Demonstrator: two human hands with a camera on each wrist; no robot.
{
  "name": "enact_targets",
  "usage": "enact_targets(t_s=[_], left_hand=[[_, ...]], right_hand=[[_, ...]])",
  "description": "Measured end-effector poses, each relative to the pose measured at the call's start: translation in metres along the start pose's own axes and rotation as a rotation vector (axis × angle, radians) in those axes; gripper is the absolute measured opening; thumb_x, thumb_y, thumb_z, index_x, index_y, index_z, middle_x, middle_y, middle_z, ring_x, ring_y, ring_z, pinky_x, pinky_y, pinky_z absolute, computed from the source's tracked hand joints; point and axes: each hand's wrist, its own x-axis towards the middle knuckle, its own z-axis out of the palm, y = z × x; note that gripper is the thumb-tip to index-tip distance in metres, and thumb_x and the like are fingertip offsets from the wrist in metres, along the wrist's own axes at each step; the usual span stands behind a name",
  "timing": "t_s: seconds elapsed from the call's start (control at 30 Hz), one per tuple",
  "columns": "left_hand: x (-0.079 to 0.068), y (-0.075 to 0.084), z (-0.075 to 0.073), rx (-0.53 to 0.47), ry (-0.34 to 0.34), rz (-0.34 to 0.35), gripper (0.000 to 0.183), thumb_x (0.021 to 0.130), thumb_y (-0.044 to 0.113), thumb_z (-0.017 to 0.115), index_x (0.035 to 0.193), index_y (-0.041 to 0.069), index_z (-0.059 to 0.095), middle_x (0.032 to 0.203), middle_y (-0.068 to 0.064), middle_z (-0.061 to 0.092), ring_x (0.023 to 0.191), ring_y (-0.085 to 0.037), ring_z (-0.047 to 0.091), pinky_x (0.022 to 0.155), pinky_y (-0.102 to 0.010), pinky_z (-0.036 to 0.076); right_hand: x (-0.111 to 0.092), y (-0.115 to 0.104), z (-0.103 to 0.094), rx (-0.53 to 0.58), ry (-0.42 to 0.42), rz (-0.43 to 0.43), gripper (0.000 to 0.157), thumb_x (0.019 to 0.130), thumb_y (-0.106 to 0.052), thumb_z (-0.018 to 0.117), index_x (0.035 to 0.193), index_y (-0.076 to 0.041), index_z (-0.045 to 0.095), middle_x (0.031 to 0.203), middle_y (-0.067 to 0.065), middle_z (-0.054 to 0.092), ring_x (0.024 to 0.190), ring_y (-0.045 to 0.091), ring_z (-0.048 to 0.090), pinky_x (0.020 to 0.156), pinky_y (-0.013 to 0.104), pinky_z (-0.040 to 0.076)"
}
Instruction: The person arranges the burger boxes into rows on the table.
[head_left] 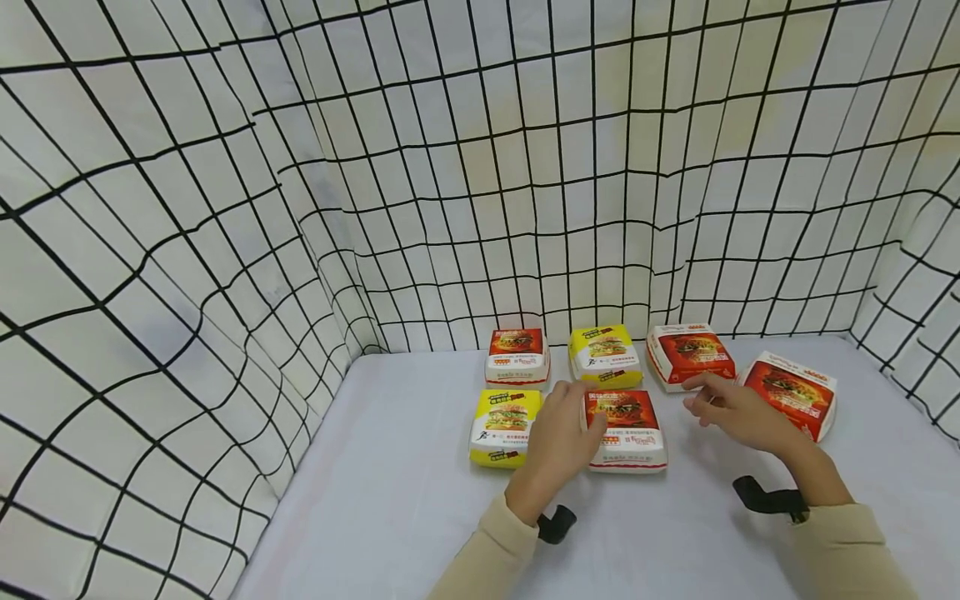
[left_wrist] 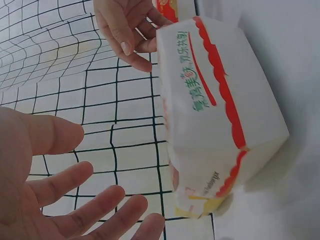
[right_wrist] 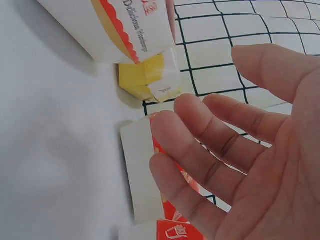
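Note:
My left hand (head_left: 558,442) hovers over the gap between the front yellow burger box (head_left: 504,425) and the front red-and-white burger box (head_left: 628,433), overlapping both in the head view. In the left wrist view its fingers (left_wrist: 75,220) are spread with nothing between them, beside the white side of a burger box (left_wrist: 210,100). My right hand (head_left: 742,414) is held out to the right of the front red box, near the back red box (head_left: 693,357) and the tilted red box (head_left: 791,394). Relaxed, slightly bent fingers (right_wrist: 200,165) of that hand hold nothing in the right wrist view.
Behind the front pair stand another red-and-white box (head_left: 517,358) and a yellow box (head_left: 606,357). All the boxes rest on a white tabletop (head_left: 375,500). Black netting (head_left: 487,208) over white sheeting encloses the back and sides.

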Motion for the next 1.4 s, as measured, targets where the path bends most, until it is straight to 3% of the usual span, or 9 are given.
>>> enact_targets(t_s=[0.17, 0.3, 0.67, 0.8, 1.0, 1.07, 1.17, 1.27, 1.4], left_hand=[[0.002, 0.011, -0.004, -0.178, 0.011, 0.049, 0.037, 0.1, 0.028, 0.064, 0.136, 0.019, 0.061, 0.13, -0.001, 0.065, 0.115, -0.021, 0.063, 0.095, -0.033, 0.053], [0.011, 0.023, -0.006, -0.225, 0.017, 0.074, 0.032, 0.1, 0.027, 0.063, 0.132, 0.022, 0.063, 0.124, 0.005, 0.066, 0.115, -0.015, 0.062, 0.095, -0.03, 0.052], [0.067, 0.058, -0.01, -0.302, 0.048, 0.146, 0.024, 0.1, 0.022, 0.06, 0.122, 0.02, 0.068, 0.103, 0.004, 0.07, 0.085, -0.002, 0.06, 0.068, -0.019, 0.05], [0.09, 0.066, -0.004, -0.275, 0.08, 0.126, 0.019, 0.098, 0.021, 0.063, 0.116, 0.021, 0.07, 0.097, 0.005, 0.071, 0.075, -0.003, 0.059, 0.059, -0.02, 0.047], [0.112, 0.077, 0.024, -0.226, 0.078, -0.079, 0.014, 0.093, 0.023, 0.07, 0.107, 0.026, 0.071, 0.086, 0.011, 0.066, 0.068, -0.004, 0.056, 0.056, -0.021, 0.043], [0.117, 0.08, 0.034, -0.167, 0.064, -0.116, 0.015, 0.093, 0.024, 0.07, 0.108, 0.025, 0.071, 0.084, 0.011, 0.065, 0.066, -0.005, 0.054, 0.056, -0.022, 0.042], [0.122, 0.083, 0.046, -0.042, 0.023, -0.111, 0.018, 0.094, 0.027, 0.071, 0.112, 0.025, 0.071, 0.089, 0.01, 0.068, 0.064, -0.007, 0.053, 0.057, -0.023, 0.042], [0.126, 0.086, 0.055, 0.08, -0.007, -0.057, 0.02, 0.093, 0.029, 0.072, 0.113, 0.025, 0.071, 0.099, 0.01, 0.072, 0.071, -0.007, 0.056, 0.061, -0.023, 0.044], [0.132, 0.089, 0.063, 0.136, -0.024, -0.055, 0.018, 0.092, 0.033, 0.074, 0.108, 0.026, 0.07, 0.102, 0.012, 0.071, 0.08, -0.008, 0.06, 0.067, -0.025, 0.047]], right_hand=[[-0.003, 0.0, -0.01, -0.004, 0.055, -0.022, 0.047, 0.104, -0.037, 0.058, 0.136, -0.002, 0.053, 0.102, 0.014, 0.068, 0.091, 0.025, 0.064, 0.075, 0.039, 0.053], [-0.003, -0.001, -0.014, -0.011, 0.086, -0.03, 0.047, 0.105, -0.037, 0.057, 0.135, -0.001, 0.053, 0.102, 0.015, 0.068, 0.091, 0.027, 0.064, 0.075, 0.039, 0.053], [0.004, -0.013, -0.031, -0.056, 0.195, -0.022, 0.045, 0.107, -0.037, 0.052, 0.135, -0.002, 0.054, 0.101, 0.013, 0.069, 0.093, 0.027, 0.063, 0.069, 0.032, 0.053], [0.017, -0.013, -0.045, -0.107, 0.214, -0.004, 0.046, 0.108, -0.036, 0.049, 0.136, 0.0, 0.052, 0.112, 0.019, 0.064, 0.099, 0.033, 0.062, 0.07, 0.03, 0.051], [0.038, -0.011, -0.068, -0.169, 0.166, 0.009, 0.05, 0.108, -0.038, 0.048, 0.135, 0.003, 0.053, 0.126, 0.027, 0.06, 0.113, 0.042, 0.058, 0.085, 0.051, 0.055], [0.045, -0.011, -0.074, -0.181, 0.141, 0.006, 0.049, 0.108, -0.037, 0.047, 0.135, 0.005, 0.053, 0.127, 0.029, 0.059, 0.113, 0.043, 0.057, 0.088, 0.057, 0.052], [0.056, -0.01, -0.082, -0.213, 0.112, 0.028, 0.05, 0.108, -0.037, 0.046, 0.134, 0.005, 0.053, 0.129, 0.03, 0.057, 0.114, 0.045, 0.056, 0.092, 0.062, 0.048], [0.064, -0.006, -0.085, -0.229, 0.083, 0.055, 0.048, 0.108, -0.034, 0.046, 0.133, 0.007, 0.052, 0.131, 0.034, 0.055, 0.118, 0.05, 0.055, 0.095, 0.066, 0.045], [0.075, 0.001, -0.085, -0.249, 0.062, 0.069, 0.045, 0.106, -0.029, 0.049, 0.129, 0.009, 0.053, 0.13, 0.037, 0.056, 0.119, 0.053, 0.055, 0.096, 0.067, 0.045]])
